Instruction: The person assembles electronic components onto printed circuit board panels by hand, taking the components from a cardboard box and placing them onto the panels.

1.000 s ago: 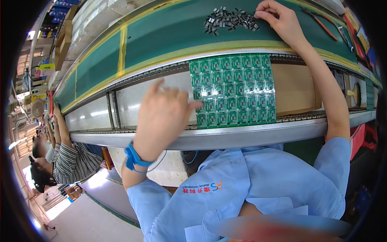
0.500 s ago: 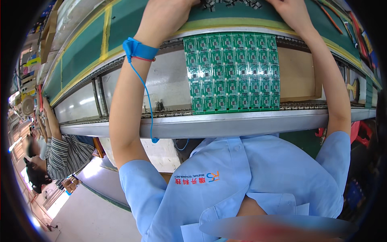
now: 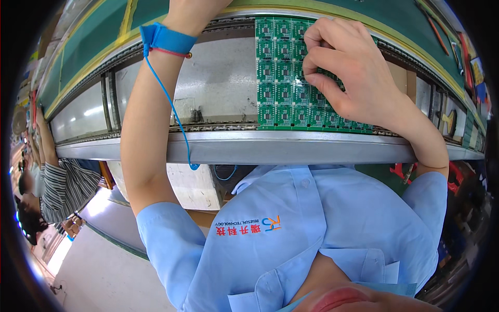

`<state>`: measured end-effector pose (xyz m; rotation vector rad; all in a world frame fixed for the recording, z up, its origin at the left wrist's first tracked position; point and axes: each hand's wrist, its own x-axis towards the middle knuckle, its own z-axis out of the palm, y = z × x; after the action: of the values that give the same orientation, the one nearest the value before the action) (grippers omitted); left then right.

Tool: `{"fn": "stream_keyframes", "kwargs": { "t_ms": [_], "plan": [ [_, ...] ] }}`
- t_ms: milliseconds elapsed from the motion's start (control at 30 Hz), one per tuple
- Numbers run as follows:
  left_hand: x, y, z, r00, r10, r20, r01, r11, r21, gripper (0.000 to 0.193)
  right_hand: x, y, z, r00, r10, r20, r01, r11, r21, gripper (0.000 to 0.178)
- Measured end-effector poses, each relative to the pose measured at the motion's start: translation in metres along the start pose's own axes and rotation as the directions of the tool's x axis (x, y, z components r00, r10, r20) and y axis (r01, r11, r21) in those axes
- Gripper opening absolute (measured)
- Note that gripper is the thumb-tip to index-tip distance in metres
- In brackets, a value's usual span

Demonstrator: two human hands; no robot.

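A green panel of many small circuit boards (image 3: 267, 93) lies flat across the two rails of a conveyor (image 3: 223, 127). Over its upper right part is my right hand (image 3: 348, 67), its fingers curled and brought together above the small boards. Anything between those fingertips is too small or hidden to make out. My left hand (image 3: 197, 8) is cut off by the top edge, left of the panel, so its fingers do not show. Around the left wrist sits a blue wrist strap (image 3: 169, 40) with a thin blue cord (image 3: 169, 101) hanging down.
A green work surface edged with yellow tape (image 3: 96, 49) runs behind the conveyor. An orange-red slim tool (image 3: 439, 36) and other hand tools lie at the far right. A brown box (image 3: 400, 80) shows beneath the rails. Another person in a striped sleeve (image 3: 57, 184) works at far left.
My right hand has come down from the far work surface to over the panel. The panel sits further right along the rails. Small black parts near the left hand have left the view.
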<state>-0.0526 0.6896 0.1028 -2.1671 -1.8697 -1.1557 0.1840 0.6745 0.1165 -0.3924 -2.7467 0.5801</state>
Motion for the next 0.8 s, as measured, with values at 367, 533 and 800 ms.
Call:
{"fn": "stream_keyframes", "kwargs": {
  "t_ms": [367,533,800],
  "plan": [
    [0.005,0.009,-0.01,0.977,-0.201,0.073,0.213,0.937,-0.277,0.015,-0.009,0.002,0.003,1.0,-0.012,0.013,0.012,1.0,-0.027,0.017],
    [-0.005,0.032,-0.039,0.963,-0.255,0.088,0.266,0.842,-0.47,0.014,0.02,0.044,-0.012,0.917,-0.171,-0.36,0.292,0.903,0.316,0.013],
    [-0.058,0.074,-0.03,0.942,0.022,0.335,0.064,0.968,-0.241,0.01,-0.001,0.099,-0.04,0.848,0.435,-0.303,-0.496,0.853,-0.164,0.033]
  ]
}}
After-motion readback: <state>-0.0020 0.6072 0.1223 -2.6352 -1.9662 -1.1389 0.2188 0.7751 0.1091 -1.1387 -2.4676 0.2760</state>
